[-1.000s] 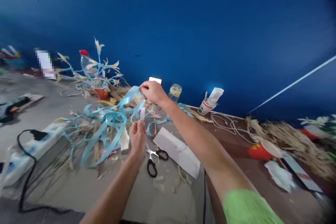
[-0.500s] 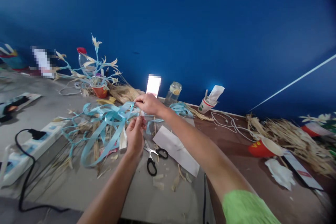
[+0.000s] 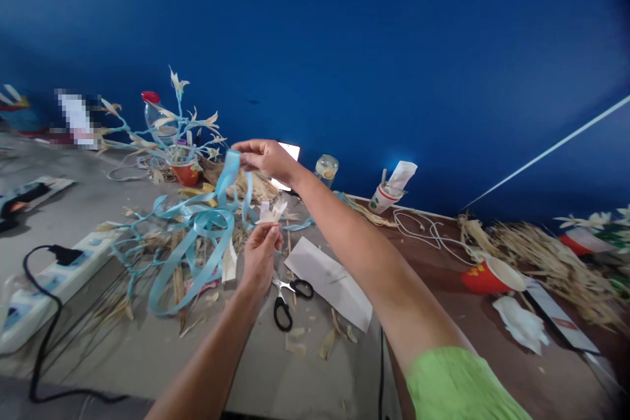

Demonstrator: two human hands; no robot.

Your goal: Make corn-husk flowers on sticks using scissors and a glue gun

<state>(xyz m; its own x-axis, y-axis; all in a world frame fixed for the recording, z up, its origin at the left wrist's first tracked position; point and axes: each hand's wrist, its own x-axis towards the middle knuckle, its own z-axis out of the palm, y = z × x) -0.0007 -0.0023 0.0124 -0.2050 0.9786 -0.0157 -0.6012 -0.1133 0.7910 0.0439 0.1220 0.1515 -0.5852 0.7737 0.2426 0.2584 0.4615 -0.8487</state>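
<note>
My right hand (image 3: 268,161) is raised above the table and pinches a light blue ribbon (image 3: 227,174). The ribbon hangs down in loops to a loose heap on the left. Lower down, my left hand (image 3: 260,252) is closed on the base of a small pale flower (image 3: 272,213), whose petals stick up above the fingers. Scissors (image 3: 289,295) with black handles lie just right of my left wrist. A white sheet of paper (image 3: 329,282) lies beside them. Blue-wrapped branches (image 3: 140,256) lie on the left, partly under the ribbon.
A power strip (image 3: 59,282) with a black cable is at the left. Behind stands a red cup (image 3: 184,174) with a blue-stemmed flower branch (image 3: 180,115). A glass jar (image 3: 326,169), a white cup (image 3: 384,197) and a tipped red cup (image 3: 492,275) are further right. Dried husks (image 3: 546,259) lie far right.
My right hand has moved up and slightly left, away from my left hand, lifting the ribbon with it. The pale flower in my left hand now shows. My left hand has barely moved.
</note>
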